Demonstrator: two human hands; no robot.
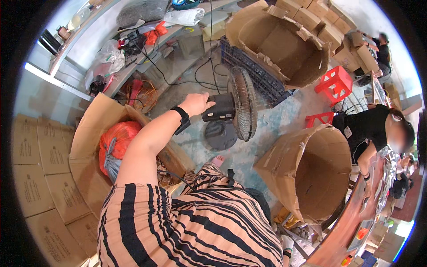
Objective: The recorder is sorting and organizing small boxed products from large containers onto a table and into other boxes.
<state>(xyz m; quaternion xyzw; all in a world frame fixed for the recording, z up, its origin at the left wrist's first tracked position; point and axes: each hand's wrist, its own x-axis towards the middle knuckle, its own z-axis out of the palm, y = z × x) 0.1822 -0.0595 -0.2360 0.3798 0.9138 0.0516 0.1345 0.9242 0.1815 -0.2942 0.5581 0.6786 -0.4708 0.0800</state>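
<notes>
My left hand (195,104), with a black band at the wrist, reaches out to a standing fan. Its fingers are curled against the rear of the fan's black motor housing (219,107). The round wire cage (243,104) faces away to the right, and the dark round base (221,135) rests on the floor below. What seems to be my right hand (287,243) shows only in part at the lower edge, beside my striped clothing; its fingers cannot be made out.
Open cartons stand left (95,133), right (307,173) and at the back (284,44), the last by a blue crate (253,71). The left one holds a red bag (116,142). Cables hang behind the fan. A red stool (334,84) and a co-worker (367,131) are at right.
</notes>
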